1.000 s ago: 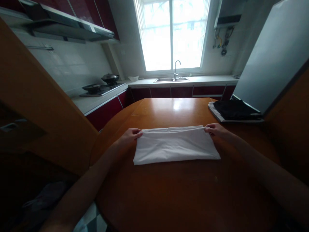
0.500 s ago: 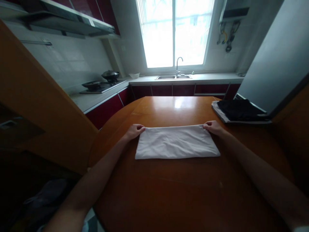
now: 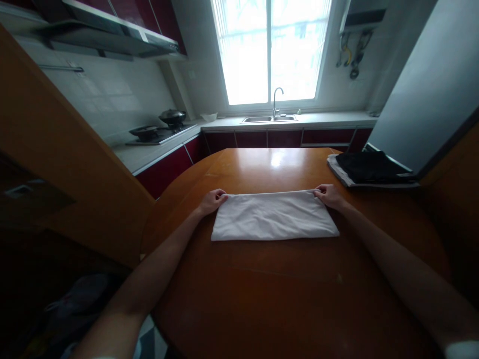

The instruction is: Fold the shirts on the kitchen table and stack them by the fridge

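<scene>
A white folded cloth (image 3: 275, 218), wrinkled on top, lies in a wide four-sided shape on the brown wooden table (image 3: 262, 284). My left hand (image 3: 212, 201) pinches its far left corner between thumb and fingers. At the far right corner, my right hand (image 3: 330, 196) grips the cloth the same way. Between the two hands the far edge runs nearly straight, and the near edge rests flat on the tabletop. Whether the cloth is a garment, I cannot tell.
A stack of folded dark and light cloths (image 3: 374, 169) sits at the table's far right. Beyond the table run a counter with a sink (image 3: 258, 119) and a stove with a lidded pan (image 3: 172, 116). An orange-brown wooden panel (image 3: 71, 129) stands at left.
Both hands keep hold of the cloth's far corners. The cloth and hands appear very slightly higher in the view, which has itself shifted a little.
</scene>
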Tool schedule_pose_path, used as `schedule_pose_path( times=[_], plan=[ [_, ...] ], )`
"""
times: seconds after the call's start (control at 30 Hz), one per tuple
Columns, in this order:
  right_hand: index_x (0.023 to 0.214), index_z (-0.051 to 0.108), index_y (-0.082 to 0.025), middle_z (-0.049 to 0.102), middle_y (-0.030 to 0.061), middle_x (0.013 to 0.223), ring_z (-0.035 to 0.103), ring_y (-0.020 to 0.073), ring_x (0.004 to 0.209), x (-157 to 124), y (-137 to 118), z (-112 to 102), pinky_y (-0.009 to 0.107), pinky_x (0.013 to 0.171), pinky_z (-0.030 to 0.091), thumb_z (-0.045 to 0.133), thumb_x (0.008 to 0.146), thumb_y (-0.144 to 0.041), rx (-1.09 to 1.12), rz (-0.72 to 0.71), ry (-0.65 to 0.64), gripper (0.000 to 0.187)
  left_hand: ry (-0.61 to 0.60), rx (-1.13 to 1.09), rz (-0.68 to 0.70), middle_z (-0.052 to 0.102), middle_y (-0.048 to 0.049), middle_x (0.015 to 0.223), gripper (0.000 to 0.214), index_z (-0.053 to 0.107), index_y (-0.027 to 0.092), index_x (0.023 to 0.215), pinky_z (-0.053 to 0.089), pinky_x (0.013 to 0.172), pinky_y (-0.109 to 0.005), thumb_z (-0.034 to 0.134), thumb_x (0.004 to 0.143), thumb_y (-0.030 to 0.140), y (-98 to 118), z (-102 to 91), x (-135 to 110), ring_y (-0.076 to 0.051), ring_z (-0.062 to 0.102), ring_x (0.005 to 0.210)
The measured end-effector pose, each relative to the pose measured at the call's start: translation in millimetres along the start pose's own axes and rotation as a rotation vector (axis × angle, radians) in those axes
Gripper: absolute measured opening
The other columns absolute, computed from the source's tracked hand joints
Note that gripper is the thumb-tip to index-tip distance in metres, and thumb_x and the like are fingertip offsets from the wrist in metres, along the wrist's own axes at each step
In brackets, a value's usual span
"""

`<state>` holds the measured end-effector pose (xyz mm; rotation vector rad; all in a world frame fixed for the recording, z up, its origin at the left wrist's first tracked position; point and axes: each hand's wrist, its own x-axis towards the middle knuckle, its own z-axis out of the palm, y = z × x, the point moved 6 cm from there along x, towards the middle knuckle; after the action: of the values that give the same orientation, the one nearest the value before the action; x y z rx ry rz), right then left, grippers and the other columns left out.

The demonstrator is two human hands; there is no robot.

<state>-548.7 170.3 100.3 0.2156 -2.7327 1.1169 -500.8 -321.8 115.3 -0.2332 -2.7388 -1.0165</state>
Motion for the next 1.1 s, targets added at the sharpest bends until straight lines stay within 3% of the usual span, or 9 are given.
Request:
schedule_pose_path(
  times=[0.3, 0.4, 0.5, 0.6, 0.67, 0.8, 0.9, 1.0, 1.1],
  plan=[
    [0.080, 0.072, -0.016, 0.075, 0.0082, 0.077, 0.066, 0.0215, 0.073, 1.5, 2.3, -3.9, 0.028, 0.065, 0.048, 0.058, 0.078, -0.033, -0.007, -0.026, 0.073, 0.022, 0.068, 0.089, -0.022, 0.068, -0.0035, 0.077, 0.036, 0.064, 0.020, 0.086, 0.046, 0.068, -0.029, 0.055, 0.082, 0.055, 0.3, -1.3, 2.3, -0.020, 0.062, 0.072],
    [0.082, 0.072, -0.015, 0.075, 0.0107, 0.083, 0.068, 0.0229, 0.078, 0.2, 3.1, 1.8, 0.029, 0.069, 0.049, 0.060, 0.081, -0.032, -0.106, 0.004, 0.053, 0.021, 0.073, 0.096, -0.021, 0.068, -0.0046, 0.078, 0.035, 0.067, 0.019, 0.087, 0.048, 0.070, -0.030, 0.059, 0.081, 0.053, -3.7, 1.2, 4.0, -0.021, 0.063, 0.073],
    [0.095, 0.073, -0.015, 0.074, 0.0156, 0.095, 0.068, 0.0267, 0.085, -7.0, -5.3, 0.2, 0.034, 0.076, 0.050, 0.058, 0.087, -0.034, -0.262, 0.035, 0.094, 0.025, 0.100, 0.106, -0.006, 0.069, -0.0070, 0.086, 0.035, 0.068, 0.017, 0.097, 0.051, 0.075, -0.033, 0.059, 0.083, 0.048, -3.5, -0.6, 5.2, -0.022, 0.064, 0.074],
    [0.107, 0.071, -0.014, 0.069, 0.0208, 0.109, 0.064, 0.0335, 0.102, -21.0, -35.6, -3.6, 0.043, 0.087, 0.050, 0.049, 0.094, -0.035, -0.384, -0.066, 0.210, 0.033, 0.177, 0.189, 0.107, 0.068, -0.0128, 0.108, 0.037, 0.067, 0.015, 0.113, 0.050, 0.093, -0.040, 0.054, 0.088, 0.039, 18.6, -0.9, 2.6, -0.026, 0.065, 0.096],
    [0.112, 0.069, -0.015, 0.067, 0.0202, 0.115, 0.060, 0.0344, 0.111, -33.7, -63.7, 4.8, 0.046, 0.096, 0.048, 0.044, 0.097, -0.033, -0.379, -0.199, 0.233, 0.035, 0.164, 0.237, 0.222, 0.064, -0.0140, 0.124, 0.040, 0.064, 0.016, 0.124, 0.044, 0.107, -0.042, 0.049, 0.093, 0.037, 44.9, 12.1, -4.0, -0.028, 0.060, 0.117],
    [0.134, 0.059, -0.014, 0.056, 0.0185, 0.141, 0.051, 0.0316, 0.130, -62.0, -107.7, 52.8, 0.046, 0.110, 0.040, 0.042, 0.100, -0.034, -0.322, -0.375, 0.065, 0.044, -0.101, 0.281, 0.369, 0.049, -0.0161, 0.151, 0.055, 0.053, 0.016, 0.143, 0.031, 0.118, -0.047, 0.043, 0.100, 0.049, 93.1, 69.9, -28.4, -0.031, 0.042, 0.142],
    [0.147, 0.047, -0.011, 0.037, 0.0193, 0.159, 0.031, 0.0334, 0.148, -77.9, -115.8, 92.0, 0.053, 0.118, 0.026, 0.041, 0.100, -0.043, -0.391, -0.358, -0.145, 0.057, -0.266, 0.394, 0.342, 0.032, -0.0172, 0.162, 0.068, 0.043, 0.016, 0.152, 0.021, 0.121, -0.056, 0.039, 0.100, 0.059, 104.9, 102.2, -45.0, -0.037, 0.024, 0.151],
    [0.153, 0.038, -0.010, 0.024, 0.0178, 0.165, 0.018, 0.0311, 0.153, -82.5, -109.0, 107.6, 0.054, 0.122, 0.015, 0.034, 0.101, -0.053, -0.455, -0.303, -0.280, 0.068, -0.326, 0.493, 0.290, 0.021, -0.0121, 0.166, 0.070, 0.033, 0.021, 0.158, 0.014, 0.122, -0.055, 0.029, 0.101, 0.063, 100.9, 106.3, -50.2, -0.033, 0.016, 0.154],
    [0.157, 0.031, -0.010, 0.019, 0.0154, 0.166, 0.013, 0.0283, 0.154, -75.2, -96.7, 100.9, 0.052, 0.123, 0.011, 0.029, 0.101, -0.057, -0.493, -0.260, -0.291, 0.073, -0.323, 0.537, 0.241, 0.020, -0.0086, 0.167, 0.069, 0.029, 0.024, 0.159, 0.012, 0.123, -0.054, 0.024, 0.102, 0.062, 90.8, 95.1, -46.0, -0.030, 0.014, 0.155]
  ],
)
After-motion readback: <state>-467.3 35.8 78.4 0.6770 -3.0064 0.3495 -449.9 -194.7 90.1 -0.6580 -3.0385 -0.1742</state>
